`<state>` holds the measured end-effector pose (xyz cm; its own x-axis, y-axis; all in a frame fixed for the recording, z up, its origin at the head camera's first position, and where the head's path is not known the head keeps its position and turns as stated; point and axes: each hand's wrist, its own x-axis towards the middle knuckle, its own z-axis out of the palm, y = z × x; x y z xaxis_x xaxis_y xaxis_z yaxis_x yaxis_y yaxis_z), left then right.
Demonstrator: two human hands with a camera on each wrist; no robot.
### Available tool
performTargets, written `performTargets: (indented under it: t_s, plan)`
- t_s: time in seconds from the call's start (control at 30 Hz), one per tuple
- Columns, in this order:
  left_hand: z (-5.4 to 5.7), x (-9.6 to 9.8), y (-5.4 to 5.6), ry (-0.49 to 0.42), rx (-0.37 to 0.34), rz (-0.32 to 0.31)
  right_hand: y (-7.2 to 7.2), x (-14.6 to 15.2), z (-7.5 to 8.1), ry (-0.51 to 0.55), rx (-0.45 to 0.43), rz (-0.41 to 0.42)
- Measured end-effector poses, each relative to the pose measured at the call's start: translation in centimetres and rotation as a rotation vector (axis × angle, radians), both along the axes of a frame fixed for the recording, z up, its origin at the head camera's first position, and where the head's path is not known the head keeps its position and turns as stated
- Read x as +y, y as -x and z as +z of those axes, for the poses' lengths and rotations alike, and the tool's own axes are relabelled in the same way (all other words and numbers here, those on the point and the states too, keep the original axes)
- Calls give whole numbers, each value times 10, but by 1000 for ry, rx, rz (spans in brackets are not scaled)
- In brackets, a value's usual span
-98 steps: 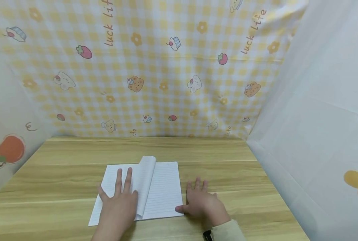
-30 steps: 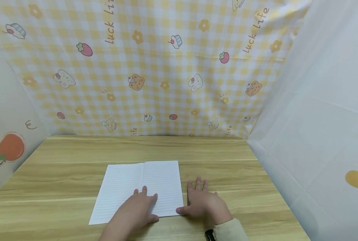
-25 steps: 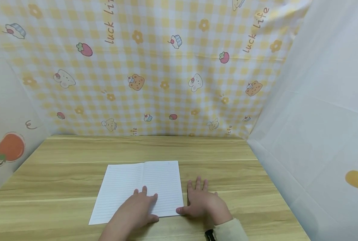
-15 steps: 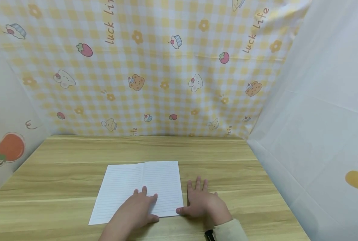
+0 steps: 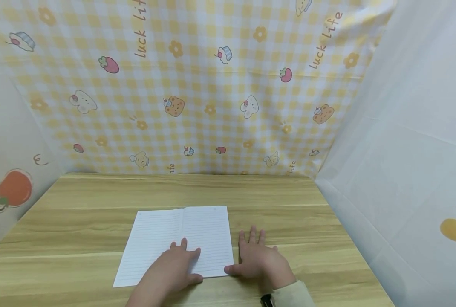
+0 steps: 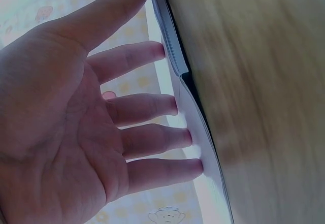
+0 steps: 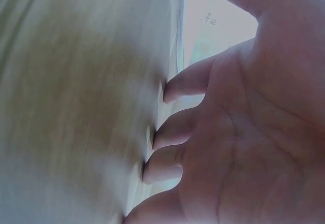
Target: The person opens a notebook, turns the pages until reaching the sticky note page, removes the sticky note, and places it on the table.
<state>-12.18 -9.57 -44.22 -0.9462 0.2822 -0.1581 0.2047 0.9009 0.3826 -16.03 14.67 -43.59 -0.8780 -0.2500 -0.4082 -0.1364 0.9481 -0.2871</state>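
Observation:
An open lined notebook lies flat on the wooden table, both pages bare of writing. My left hand rests over its lower middle, fingers spread and fingertips on the paper near the centre fold. In the left wrist view the straight fingers of the left hand touch the page, and the notebook's edge shows its stacked sheets. My right hand lies on the table at the notebook's right side, its thumb on the lower right corner. The right wrist view shows the palm of the right hand raised, fingertips touching the tabletop.
The wooden table reaches back to a yellow checked curtain. White sheets hang on the left and right. A black band shows at the right sleeve.
The curled page standing near the fold 3.3 seconds ago now lies flat. My left hand has shifted from the left page to the lower middle. The right hand has stayed in place.

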Motion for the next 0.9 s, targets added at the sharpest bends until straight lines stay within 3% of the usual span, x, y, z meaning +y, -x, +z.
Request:
performTargets:
  t_s: [0.9]
  plan:
    - [-2,2,1,-23,20,16,-1,-6,-2,-60,28,-14]
